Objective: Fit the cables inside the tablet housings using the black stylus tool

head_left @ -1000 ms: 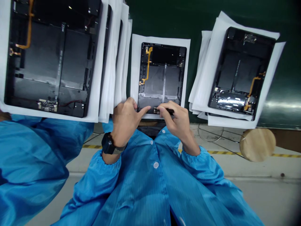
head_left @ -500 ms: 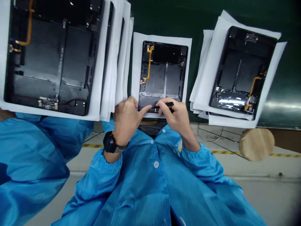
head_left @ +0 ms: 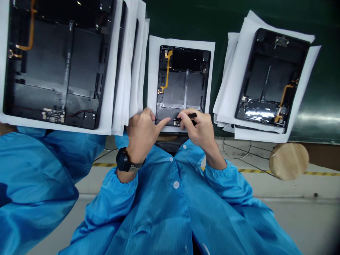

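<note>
Tablet (head_left: 175,88) is lying opened up on white paper (head_left: 152,71) on the green table (head_left: 183,21), between the left stack (head_left: 82,60) and the right stack (head_left: 268,83); a small circuit board (head_left: 176,123) is showing at the tablet's near edge, partly covered by the right hand (head_left: 199,127); that hand's thumb and index are pinching what is looking like a slim dark tool (head_left: 192,115), tip too fine to read; left hand (head_left: 142,129) is sitting at the tablet's near-left corner, thumb stretching toward the board and spreading well away from the curled index; nothing is showing in its grasp, other fingers hiding.

Doing it well: left hand should be bracing the tablet's corner so nothing is sliding on the paper; right should be steadying against the tablet's near edge, steering from the fingertips, pressing lightly; a slipping tip would probably be scratching the board or snagging the flat cable (head_left: 186,88) running up the tablet; left thumb should be keeping clear of the tip.

Versus a second ago: right fingers and tool's back end are sitting farther in from the tablet's near edge; left hand, tablet and both stacks are staying put, view shifting slightly.
</note>
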A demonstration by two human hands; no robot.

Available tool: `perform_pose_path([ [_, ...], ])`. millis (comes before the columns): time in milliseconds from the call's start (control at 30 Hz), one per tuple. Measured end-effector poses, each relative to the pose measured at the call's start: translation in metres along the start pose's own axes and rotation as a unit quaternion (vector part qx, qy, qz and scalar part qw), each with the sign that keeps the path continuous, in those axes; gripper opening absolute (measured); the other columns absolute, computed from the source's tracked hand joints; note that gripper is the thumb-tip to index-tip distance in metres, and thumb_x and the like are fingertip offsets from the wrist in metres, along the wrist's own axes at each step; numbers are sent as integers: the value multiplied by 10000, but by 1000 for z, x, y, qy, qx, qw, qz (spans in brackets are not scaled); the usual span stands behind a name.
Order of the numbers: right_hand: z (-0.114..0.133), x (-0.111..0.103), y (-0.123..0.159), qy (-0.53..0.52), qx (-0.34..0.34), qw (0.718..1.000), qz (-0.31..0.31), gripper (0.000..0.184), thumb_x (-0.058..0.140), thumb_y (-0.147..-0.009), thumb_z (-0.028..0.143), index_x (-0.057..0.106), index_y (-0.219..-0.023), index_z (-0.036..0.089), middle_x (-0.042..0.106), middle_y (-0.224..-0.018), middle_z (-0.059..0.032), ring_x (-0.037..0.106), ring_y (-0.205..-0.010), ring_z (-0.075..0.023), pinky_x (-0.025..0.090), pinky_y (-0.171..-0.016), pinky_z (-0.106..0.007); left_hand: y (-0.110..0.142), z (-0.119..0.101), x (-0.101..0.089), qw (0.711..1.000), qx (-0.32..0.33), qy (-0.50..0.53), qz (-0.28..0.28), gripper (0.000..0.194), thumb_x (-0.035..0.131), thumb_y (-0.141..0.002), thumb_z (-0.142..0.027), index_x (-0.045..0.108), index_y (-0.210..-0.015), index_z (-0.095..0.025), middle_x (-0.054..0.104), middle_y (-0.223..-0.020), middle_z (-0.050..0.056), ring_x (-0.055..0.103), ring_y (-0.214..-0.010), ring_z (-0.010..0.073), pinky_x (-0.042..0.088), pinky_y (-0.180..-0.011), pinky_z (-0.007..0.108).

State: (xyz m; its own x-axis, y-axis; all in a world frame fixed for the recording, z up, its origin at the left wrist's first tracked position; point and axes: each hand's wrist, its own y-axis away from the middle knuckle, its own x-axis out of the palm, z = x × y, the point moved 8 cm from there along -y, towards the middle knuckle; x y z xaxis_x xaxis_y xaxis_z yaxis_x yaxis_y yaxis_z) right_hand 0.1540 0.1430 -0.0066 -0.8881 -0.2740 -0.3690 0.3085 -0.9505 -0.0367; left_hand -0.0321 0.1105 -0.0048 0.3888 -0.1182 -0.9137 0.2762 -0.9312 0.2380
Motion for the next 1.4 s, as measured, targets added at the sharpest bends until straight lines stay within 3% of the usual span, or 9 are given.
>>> perform_pose_path([
  [500, 0, -1, 0, -7, 5, 1000, -12, 204, 597, -1027, 304, 683, -887, 184, 664, -613, 34, 651, -562, -112, 482, -559, -243, 0, -9, -4, 998, -14, -58, 19, 496, 717, -849, -688, 633, -917, -204, 713, -851, 103, 671, -863, 306, 411, -701, 349],
  [1033, -2, -14, 7, -77, -9, 993, -94, 223, 574, -1052, 346, 708, -941, 206, 691, -643, 38, 655, -572, -111, 557, -647, -277, 0, -6, -5, 999, -13, -32, 12, 477, 733, -814, -685, 581, -836, -234, 654, -700, 18, 616, -680, 225, 342, -608, 329],
  [1400, 1, -13, 6, -103, -34, 990, -93, 200, 571, -1054, 290, 701, -929, 206, 664, -651, 44, 623, -584, -99, 519, -635, -258, 0, -15, -6, 993, -25, -108, 42, 501, 670, -825, -713, 619, -899, -220, 696, -747, 77, 681, -758, 300, 385, -617, 355],
])
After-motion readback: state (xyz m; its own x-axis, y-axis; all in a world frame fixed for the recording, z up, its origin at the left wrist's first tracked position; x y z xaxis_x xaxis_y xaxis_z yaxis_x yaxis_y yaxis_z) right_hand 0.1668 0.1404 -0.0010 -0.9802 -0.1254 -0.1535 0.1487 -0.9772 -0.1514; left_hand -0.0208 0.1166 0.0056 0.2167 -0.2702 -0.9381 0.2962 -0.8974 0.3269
